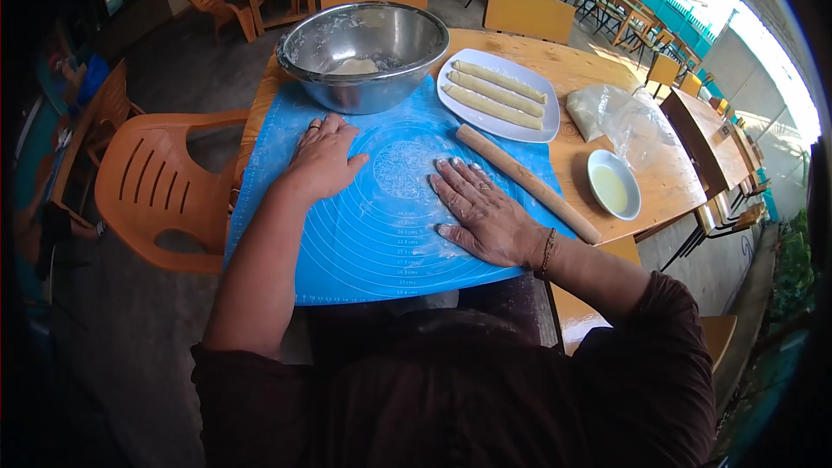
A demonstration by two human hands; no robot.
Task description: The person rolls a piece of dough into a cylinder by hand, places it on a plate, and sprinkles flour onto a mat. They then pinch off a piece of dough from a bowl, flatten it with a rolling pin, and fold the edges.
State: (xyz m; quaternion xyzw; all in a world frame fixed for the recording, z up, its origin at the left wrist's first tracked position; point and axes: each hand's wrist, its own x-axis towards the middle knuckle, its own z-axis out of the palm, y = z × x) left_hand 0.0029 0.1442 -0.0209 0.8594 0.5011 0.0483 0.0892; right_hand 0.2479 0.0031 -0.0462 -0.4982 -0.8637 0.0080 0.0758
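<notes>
Both palms rest on a blue silicone baking mat point(347, 247) printed with white circles and dusted with flour. My left hand point(325, 156) lies flat just in front of a steel mixing bowl point(368, 95), its thumb spread to the side. Inside the bowl sits a pale lump of dough point(355, 67), and flour clings to the walls. My right hand point(485, 212), floury at the fingertips, lies flat with fingers spread. Beside it a wooden rolling pin point(529, 184) lies slanted across the mat's right edge. Behind the pin, a white plate point(552, 121) carries three rolled dough sticks point(494, 104).
On the wooden table's point(598, 78) right side are a clear plastic bag point(624, 121) with pale contents and a small bowl point(614, 184) of yellowish liquid. An orange plastic chair point(160, 186) stands at the left. More chairs and tables fill the background.
</notes>
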